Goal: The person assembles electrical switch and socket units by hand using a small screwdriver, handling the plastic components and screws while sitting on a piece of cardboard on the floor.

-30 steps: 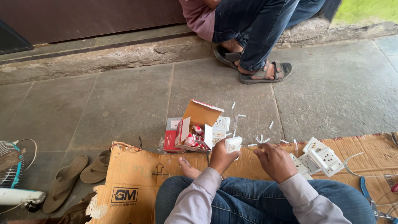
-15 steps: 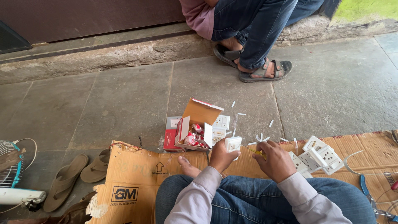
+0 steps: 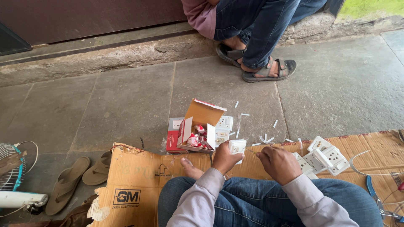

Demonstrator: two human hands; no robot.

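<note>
The person sits on a sheet of brown cardboard [image 3: 139, 176] spread over the stone floor [image 3: 126, 105], legs in blue jeans folded, one bare foot [image 3: 191, 168] showing at the cardboard's edge. The left hand [image 3: 225, 159] is closed around a white socket module [image 3: 237, 147], holding it upright just above the cardboard in front of the knees. The right hand [image 3: 277, 162] sits just beside it with its fingers curled and pinched together — a thin tool or wire seems to run from them toward the module, but it is too small to tell what it is.

Just beyond the left hand stands an open red-and-white carton [image 3: 198, 130] with its flap raised and small red-and-white packets inside; more white switch plates [image 3: 223, 128] lie against its right side. To the right of the right hand, a cluster of white sockets [image 3: 326, 156] rests on the cardboard. Short white snippets [image 3: 265, 138] are scattered over the floor and the cardboard's edge. Blue-handled pliers [image 3: 376, 197] lie at the far right, near a loop of white wire [image 3: 357, 166].

At the left, a pair of tan sandals [image 3: 73, 180] sits beside a white fan [image 3: 14, 180]. Farther back, another person's legs in jeans and dark sandals [image 3: 269, 69] rest by the stone step [image 3: 105, 59].
</note>
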